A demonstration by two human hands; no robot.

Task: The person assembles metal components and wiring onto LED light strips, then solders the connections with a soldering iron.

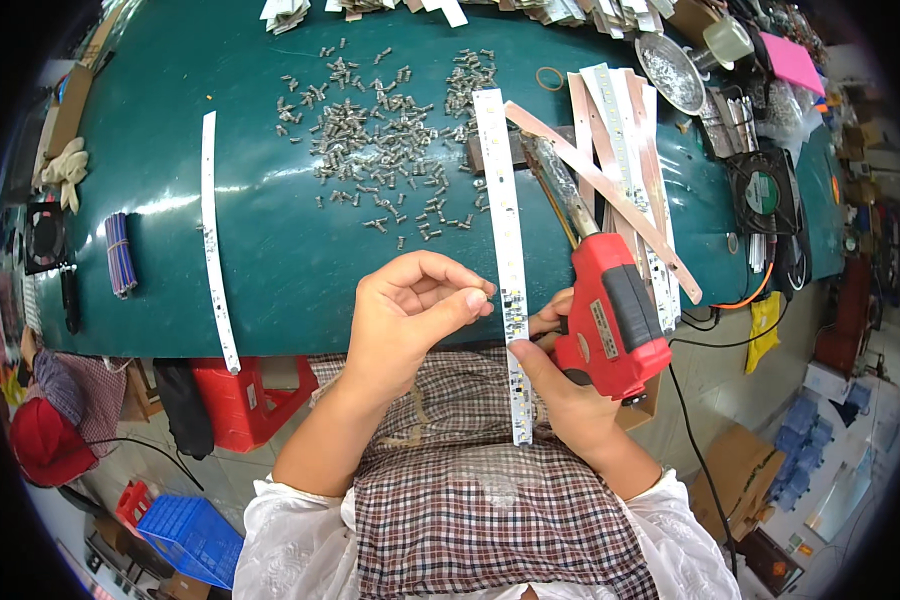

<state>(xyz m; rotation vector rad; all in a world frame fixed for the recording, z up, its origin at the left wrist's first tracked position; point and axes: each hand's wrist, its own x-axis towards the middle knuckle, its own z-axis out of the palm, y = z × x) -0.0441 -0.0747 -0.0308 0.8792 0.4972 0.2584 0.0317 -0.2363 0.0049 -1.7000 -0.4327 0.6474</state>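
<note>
1. Your right hand (567, 400) grips a long white circuit-board strip (509, 265); a red-and-black plastic soldering gun (610, 315) touches that hand.
2. Your left hand (410, 315), at the strip's nine o'clock, nearly pinches; any contents unclear.
3. The strip runs twelve to six o'clock, dotted with components (514, 318).

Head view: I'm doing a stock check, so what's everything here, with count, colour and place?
Table: one, green, centre
Held strip: one, white, centre
Soldering gun: one, red, right of centre
Loose strip: one, white, table's left
Strip pile: several, white and copper, table's right
Metal parts: uncounted, silver, upper centre
Wire bundle: one, purplish, table's left
Fans: two, black, table's ends
Dish: one, silver, upper right
Stool: one, red, table's edge
Crate: one, blue, lower left
Edge clutter: uncounted, mixed, around table, unclear
Left grip: one, bare, left of held strip
Right grip: one, bare, on held strip
</note>
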